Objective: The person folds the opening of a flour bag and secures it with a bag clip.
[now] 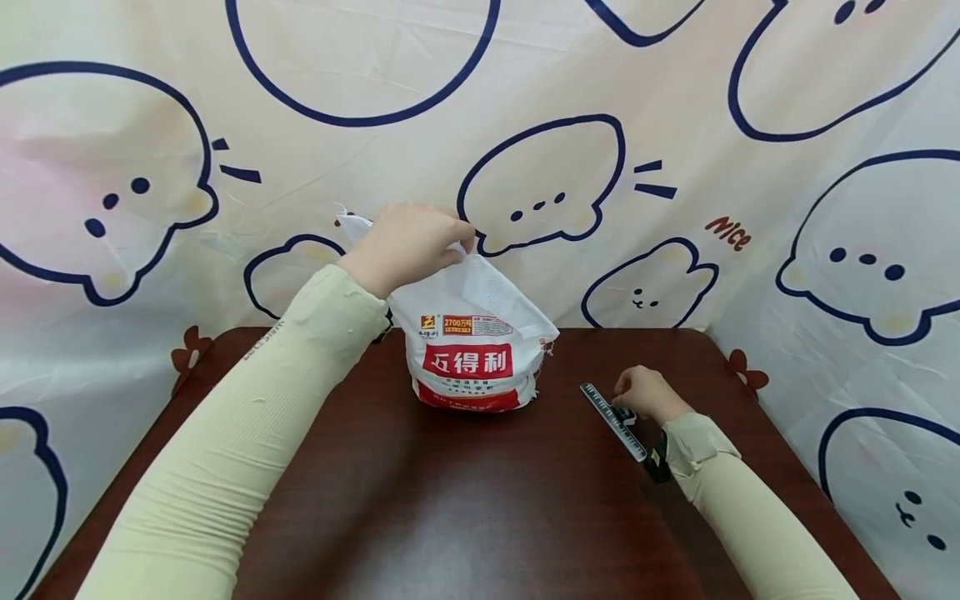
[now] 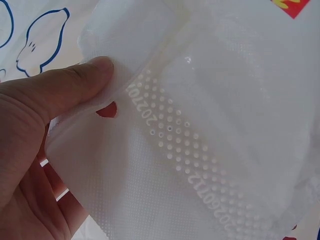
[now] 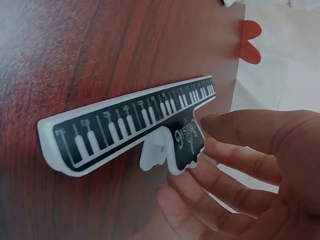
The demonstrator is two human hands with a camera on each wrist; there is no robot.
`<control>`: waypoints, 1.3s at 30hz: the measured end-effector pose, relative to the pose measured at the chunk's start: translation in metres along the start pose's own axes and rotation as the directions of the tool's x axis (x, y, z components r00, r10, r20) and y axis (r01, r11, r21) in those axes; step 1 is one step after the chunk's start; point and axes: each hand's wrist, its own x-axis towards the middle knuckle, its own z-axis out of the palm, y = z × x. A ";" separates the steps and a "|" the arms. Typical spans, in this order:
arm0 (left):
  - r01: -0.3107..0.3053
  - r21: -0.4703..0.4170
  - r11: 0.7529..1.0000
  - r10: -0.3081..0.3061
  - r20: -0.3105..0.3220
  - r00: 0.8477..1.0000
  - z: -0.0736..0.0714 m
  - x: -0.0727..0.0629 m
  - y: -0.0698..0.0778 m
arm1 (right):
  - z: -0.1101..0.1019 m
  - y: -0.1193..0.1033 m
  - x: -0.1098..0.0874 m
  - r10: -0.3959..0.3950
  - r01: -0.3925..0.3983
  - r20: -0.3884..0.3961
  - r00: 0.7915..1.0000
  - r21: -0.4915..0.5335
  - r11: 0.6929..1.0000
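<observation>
White bag (image 1: pixel 474 333): one, upright on the table (image 1: pixel 450 517), near the far edge and around the middle of the head view; loose threads at the right corner.
Bag print: one large red panel with three white characters, one smaller red box reading 2700 above, one red band at the base; two date codes beside a dotted strip in the left wrist view.
Left hand (image 1: pixel 416 246): one of two; pinching the bag's top edge, with one thumb on the face turned to the wrist camera and the other fingers behind the folded layer.
Piano-print clip (image 1: pixel 613 422): one, on the right half of the table, to the right of the bag and apart from it; slanting from upper left to lower right in the head view; two handle wings, one with a black face, one white.
Right hand (image 1: pixel 651 393): the second of two; loosely curved about the black wing, with thumb and fingers parted; cannot tell how much contact.
Pale sleeves (image 1: pixel 255 433): two, one per arm.
Black block (image 1: pixel 657 461): one, with a yellow mark, just beside the right cuff.
Patterned cloth (image 1: pixel 555 58): at least six cartoon faces, one word "Nice", two red-brown flower shapes near the table's sides.
</observation>
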 end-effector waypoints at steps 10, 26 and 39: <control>0.006 -0.008 1.000 -0.006 0.018 1.000 0.001 0.001 0.000 | -0.001 0.004 -0.003 0.027 -0.027 0.007 1.000 -0.002 1.000; 0.012 -0.006 1.000 -0.012 0.024 1.000 0.000 0.002 0.001 | 0.002 0.008 -0.004 0.025 -0.024 -0.003 1.000 0.008 1.000; 0.011 0.008 1.000 -0.011 0.011 1.000 0.000 0.000 0.002 | 0.003 0.010 0.000 0.019 -0.019 0.008 1.000 -0.002 1.000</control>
